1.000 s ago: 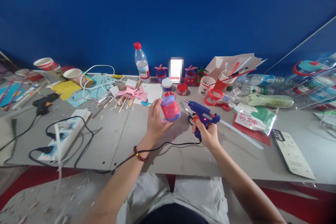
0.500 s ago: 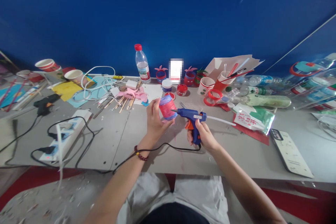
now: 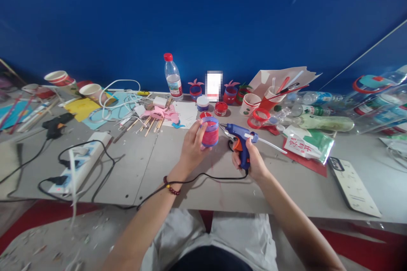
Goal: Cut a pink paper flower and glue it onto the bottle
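My left hand [image 3: 192,148] is closed around a small red and blue painted cup [image 3: 210,133], held nearly upright above the table. A blue hot glue gun [image 3: 241,142] with an orange trigger is in my right hand [image 3: 254,161], its nozzle pointing left at the cup's upper side with a small gap between. A white glue stick [image 3: 273,145] sticks out of the gun's back. The gun's black cord [image 3: 203,174] runs left across my left wrist. Just beyond the cup are an open red paint jar [image 3: 221,109] and a white-lidded jar [image 3: 202,103].
A power strip [image 3: 82,163] and a second, black glue gun [image 3: 57,125] lie left. Pink paper [image 3: 162,113] rests on wooden sticks, near a water bottle [image 3: 172,78]. Paper cups [image 3: 250,104], plastic bottles [image 3: 327,123] and a phone [image 3: 354,186] occupy the right side.
The cup has moved slightly right and been turned more upright. The glue gun has shifted right, so its nozzle no longer overlaps the cup's side.
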`<move>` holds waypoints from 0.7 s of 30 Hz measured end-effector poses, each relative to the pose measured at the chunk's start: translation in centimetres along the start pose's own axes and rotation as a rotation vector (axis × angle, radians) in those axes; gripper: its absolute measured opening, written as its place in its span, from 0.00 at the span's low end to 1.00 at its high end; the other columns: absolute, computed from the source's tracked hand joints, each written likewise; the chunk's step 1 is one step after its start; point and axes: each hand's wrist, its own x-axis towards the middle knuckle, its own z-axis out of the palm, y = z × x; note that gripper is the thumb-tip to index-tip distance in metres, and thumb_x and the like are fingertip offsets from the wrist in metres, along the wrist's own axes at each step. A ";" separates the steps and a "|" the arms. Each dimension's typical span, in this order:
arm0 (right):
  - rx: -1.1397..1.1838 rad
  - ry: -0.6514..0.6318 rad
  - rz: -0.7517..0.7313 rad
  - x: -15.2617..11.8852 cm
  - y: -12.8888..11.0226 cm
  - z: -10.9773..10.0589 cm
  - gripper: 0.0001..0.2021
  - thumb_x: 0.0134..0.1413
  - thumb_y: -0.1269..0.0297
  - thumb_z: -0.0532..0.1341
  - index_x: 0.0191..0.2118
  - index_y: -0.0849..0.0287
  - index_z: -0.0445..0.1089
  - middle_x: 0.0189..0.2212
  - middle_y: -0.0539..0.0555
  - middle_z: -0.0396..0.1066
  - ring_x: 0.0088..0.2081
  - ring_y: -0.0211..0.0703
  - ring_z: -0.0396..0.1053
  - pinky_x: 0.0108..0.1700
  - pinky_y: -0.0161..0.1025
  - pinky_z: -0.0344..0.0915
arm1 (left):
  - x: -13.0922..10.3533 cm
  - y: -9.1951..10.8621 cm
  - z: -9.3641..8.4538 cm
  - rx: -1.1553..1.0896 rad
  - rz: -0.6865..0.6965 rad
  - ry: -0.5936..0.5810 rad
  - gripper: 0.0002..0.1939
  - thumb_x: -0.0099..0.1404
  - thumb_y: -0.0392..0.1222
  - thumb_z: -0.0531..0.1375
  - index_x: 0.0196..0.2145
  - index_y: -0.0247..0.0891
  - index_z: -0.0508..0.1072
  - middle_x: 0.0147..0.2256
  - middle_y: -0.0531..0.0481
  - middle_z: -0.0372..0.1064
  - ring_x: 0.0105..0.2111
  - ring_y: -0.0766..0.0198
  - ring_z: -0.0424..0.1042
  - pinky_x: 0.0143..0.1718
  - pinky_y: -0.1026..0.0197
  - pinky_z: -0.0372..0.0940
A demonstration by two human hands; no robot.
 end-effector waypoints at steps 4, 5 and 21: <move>0.047 0.016 -0.036 0.2 0.0 -0.4 0.29 0.52 0.32 0.56 0.33 0.59 0.66 0.11 0.45 0.61 0.13 0.37 0.61 0.13 0.31 0.54 | 0.0 0.0 -0.1 0.007 0.074 -0.044 0.41 0.65 0.51 0.61 0.68 0.40 0.46 0.60 0.33 0.61 0.62 0.47 0.61 0.59 0.47 0.63; 0.055 0.025 -0.039 0.3 0.0 -0.4 0.29 0.52 0.32 0.56 0.33 0.59 0.66 0.11 0.45 0.61 0.13 0.37 0.61 0.13 0.31 0.54 | 0.0 0.1 -0.2 0.008 0.081 -0.047 0.40 0.65 0.51 0.60 0.68 0.40 0.47 0.60 0.33 0.61 0.62 0.47 0.62 0.58 0.47 0.64; 0.029 0.148 -0.016 0.6 0.2 -0.7 0.29 0.52 0.34 0.58 0.31 0.60 0.67 0.11 0.47 0.63 0.13 0.37 0.61 0.12 0.30 0.53 | 0.1 0.4 -0.9 -0.021 -0.084 0.145 0.50 0.56 0.64 0.64 0.66 0.37 0.49 0.58 0.30 0.62 0.58 0.44 0.64 0.57 0.42 0.62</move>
